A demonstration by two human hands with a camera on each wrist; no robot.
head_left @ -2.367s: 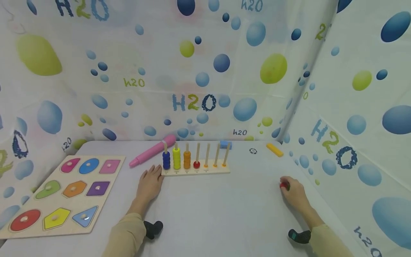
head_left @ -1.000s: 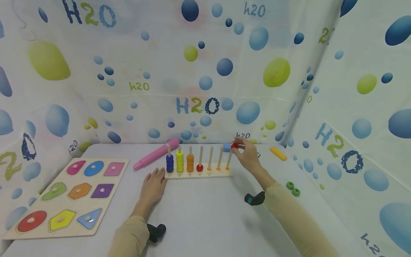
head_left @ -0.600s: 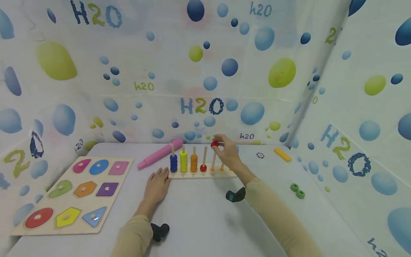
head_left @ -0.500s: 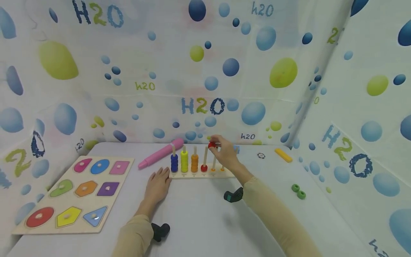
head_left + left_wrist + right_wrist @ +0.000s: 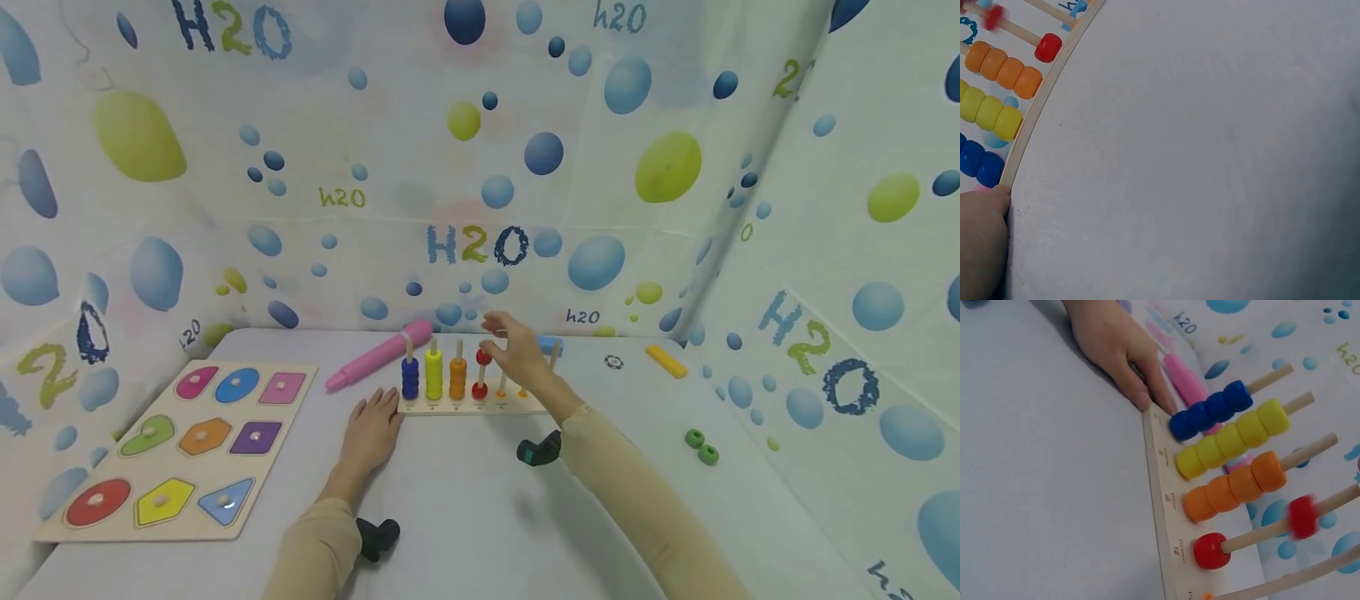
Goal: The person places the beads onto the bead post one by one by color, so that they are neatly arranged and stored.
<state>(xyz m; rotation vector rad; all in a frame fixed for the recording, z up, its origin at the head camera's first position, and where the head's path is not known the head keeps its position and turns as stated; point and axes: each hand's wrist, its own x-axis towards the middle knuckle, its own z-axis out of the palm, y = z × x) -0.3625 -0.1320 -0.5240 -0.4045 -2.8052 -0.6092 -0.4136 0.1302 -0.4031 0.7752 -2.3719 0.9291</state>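
Note:
A wooden peg stacker [image 5: 457,408] stands at the table's middle, with blue, yellow and orange beads on its left pegs. On the fourth peg one red bead [image 5: 1211,551] sits at the bottom. A second red bead [image 5: 1303,517], blurred, is partway down that peg, touched by no finger. My right hand [image 5: 517,354] is just above and right of it, thumb and fingers apart, holding nothing. My left hand [image 5: 371,433] rests on the table, fingers extended, touching the stacker's left end; its thumb [image 5: 1140,399] meets the base corner.
Left is a shape puzzle board [image 5: 247,462]. Behind the stacker lie a pink marker-like tube [image 5: 382,357] and a blue block [image 5: 550,344]. At right are a yellow block [image 5: 666,362] and two green beads [image 5: 701,447]. Patterned cloth [image 5: 420,167] walls the table's back and sides.
My right hand has carried the red bead from the table's right side to the fourth peg and let go; the bead now slides on it. The left hand stays at the stacker's end.

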